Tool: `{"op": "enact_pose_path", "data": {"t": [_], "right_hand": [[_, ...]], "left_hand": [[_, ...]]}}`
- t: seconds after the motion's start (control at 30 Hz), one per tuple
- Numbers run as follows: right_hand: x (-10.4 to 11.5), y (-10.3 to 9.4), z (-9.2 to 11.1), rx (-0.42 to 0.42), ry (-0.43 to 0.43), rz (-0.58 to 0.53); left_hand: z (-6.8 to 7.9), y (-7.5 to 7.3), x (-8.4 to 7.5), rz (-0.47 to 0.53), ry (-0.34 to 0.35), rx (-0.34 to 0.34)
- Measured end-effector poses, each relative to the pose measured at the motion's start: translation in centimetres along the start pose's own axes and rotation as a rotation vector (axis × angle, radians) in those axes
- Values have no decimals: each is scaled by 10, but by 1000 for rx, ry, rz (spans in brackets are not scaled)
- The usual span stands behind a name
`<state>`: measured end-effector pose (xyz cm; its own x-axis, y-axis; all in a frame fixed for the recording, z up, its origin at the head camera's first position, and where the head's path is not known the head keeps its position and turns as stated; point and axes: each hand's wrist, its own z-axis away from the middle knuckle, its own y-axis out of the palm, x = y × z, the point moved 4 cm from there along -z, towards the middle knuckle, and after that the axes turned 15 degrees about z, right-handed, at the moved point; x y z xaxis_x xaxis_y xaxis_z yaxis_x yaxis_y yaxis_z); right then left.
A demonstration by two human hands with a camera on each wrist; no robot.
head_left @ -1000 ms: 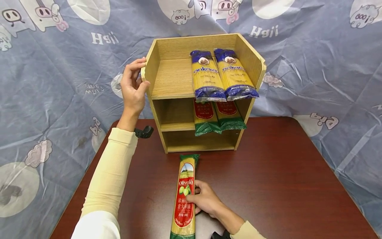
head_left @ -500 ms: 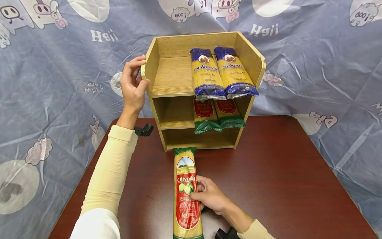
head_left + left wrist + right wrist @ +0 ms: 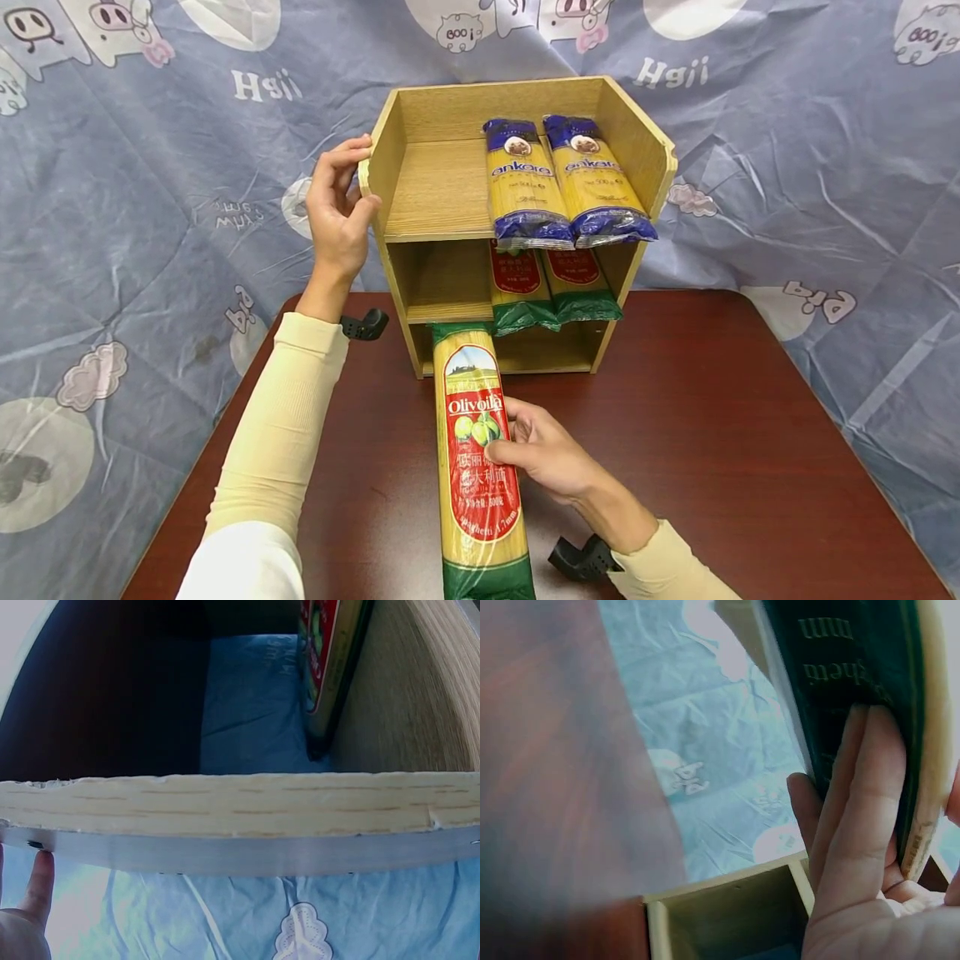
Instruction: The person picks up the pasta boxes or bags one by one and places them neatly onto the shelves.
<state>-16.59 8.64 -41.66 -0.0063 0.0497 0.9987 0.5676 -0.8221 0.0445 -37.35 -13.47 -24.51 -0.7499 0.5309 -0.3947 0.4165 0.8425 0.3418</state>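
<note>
My right hand [image 3: 555, 454] grips the right edge of a green-ended Olivoilà spaghetti pack [image 3: 480, 500], thumb on its red front label. Its far end overlaps the front of the lowest compartment of a wooden shelf [image 3: 442, 187]; whether it is inside cannot be told. The right wrist view shows fingers [image 3: 862, 802] along the pack's dark green back. At the shelf's upper left side panel, my left hand [image 3: 337, 221] holds the front edge, with thumb and fingers against it. In the left wrist view, one finger [image 3: 39, 889] touches the panel's outer face.
Two blue-and-yellow Ankara pasta packs [image 3: 528, 183] lie on the top level's right side. Below them, two green-ended spaghetti packs [image 3: 521, 287] fill the middle level's right side, jutting out slightly. A dark red table [image 3: 720, 450] carries the shelf; a patterned cloth [image 3: 810, 167] hangs behind.
My right hand has lifted the spaghetti pack and moved it forward, so its far end now reaches the shelf's lowest opening. The left hand keeps its place on the shelf.
</note>
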Motion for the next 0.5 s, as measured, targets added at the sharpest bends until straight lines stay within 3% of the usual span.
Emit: {"op": "enact_pose_path", "data": {"t": [0.23, 0.5], "right_hand": [[8, -17, -22, -73, 33, 6], [11, -22, -44, -110, 72, -50]], "left_hand": [[1, -1, 0, -8, -5, 11], [0, -1, 0, -19, 7, 21]]}}
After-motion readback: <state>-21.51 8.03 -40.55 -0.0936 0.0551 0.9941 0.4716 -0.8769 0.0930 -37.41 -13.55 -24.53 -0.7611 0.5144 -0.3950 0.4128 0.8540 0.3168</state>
